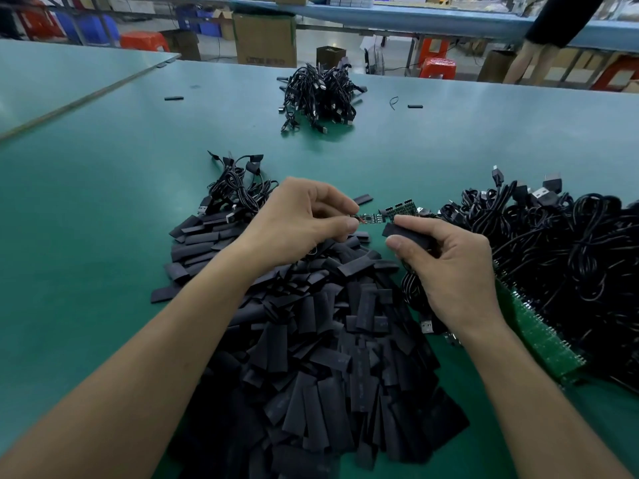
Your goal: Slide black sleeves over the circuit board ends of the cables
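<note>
In the head view, the left hand [297, 219] is pinching the wired end of a small circuit board [371, 217] between thumb and fingertips, holding it level above the counter [103, 202]. The right hand [446, 257] is pinching one black sleeve [397, 231] between thumb and forefinger. The sleeve's near end is sitting just beside and slightly below the board's free end, so it is not yet going over the board. The cable itself is hanging hidden under the hands.

The task is looking early to midway. A small bunch of cables [238, 188] to the left seems to be carrying sleeves already, though that is hard to make out. A far bundle [320, 96] is lying well apart across the counter, and whether it is sleeved I cannot tell. On the right a large heap of cables [570, 254] is waiting, with more green boards [401, 205] showing at its edge, so most of the work appears to be left.

A big pile of sleeves [328, 357] is spreading beneath both forearms, and a green panel strip [543, 337] is lying beside the right wrist. Two stray sleeves [173, 98] are lying far out on the counter. Beyond it are a cardboard box [265, 39], red stools [143, 39] and part of another person [529, 60]. Nothing is blocking the sleeve's path, but the loose pile is crowding the hands.
</note>
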Demonstrator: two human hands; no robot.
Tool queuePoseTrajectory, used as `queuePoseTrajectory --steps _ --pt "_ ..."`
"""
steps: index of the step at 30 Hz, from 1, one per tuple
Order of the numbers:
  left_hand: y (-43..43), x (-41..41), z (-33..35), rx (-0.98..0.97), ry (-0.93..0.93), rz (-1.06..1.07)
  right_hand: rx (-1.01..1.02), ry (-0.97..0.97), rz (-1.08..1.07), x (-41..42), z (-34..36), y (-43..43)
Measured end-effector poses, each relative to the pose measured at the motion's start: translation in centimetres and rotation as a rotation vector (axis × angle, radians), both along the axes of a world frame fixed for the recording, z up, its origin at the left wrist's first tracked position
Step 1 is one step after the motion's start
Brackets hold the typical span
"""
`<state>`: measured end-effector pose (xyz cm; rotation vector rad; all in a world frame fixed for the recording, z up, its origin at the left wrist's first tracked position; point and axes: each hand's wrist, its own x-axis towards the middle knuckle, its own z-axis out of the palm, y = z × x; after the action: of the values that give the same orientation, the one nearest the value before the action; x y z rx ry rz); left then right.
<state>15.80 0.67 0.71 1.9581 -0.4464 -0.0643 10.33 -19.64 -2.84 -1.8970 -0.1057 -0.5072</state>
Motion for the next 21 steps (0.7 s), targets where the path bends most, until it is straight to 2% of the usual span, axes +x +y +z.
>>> queuePoseTrajectory --steps 15,17,21 --pt "-0.04 0.01 -0.1 -0.02 0.003 -0.009 0.035 0.01 0.011 -0.4 0.43 0.2" --pt "-0.02 0.12 -0.13 -0.035 -0.011 0.031 -0.055 0.033 0.046 -0.46 0.27 0.14" --pt "0.06 0.39 -0.11 -0.081 -0.009 0.093 -0.415 0.022 0.074 -0.47 -0.01 0.29"
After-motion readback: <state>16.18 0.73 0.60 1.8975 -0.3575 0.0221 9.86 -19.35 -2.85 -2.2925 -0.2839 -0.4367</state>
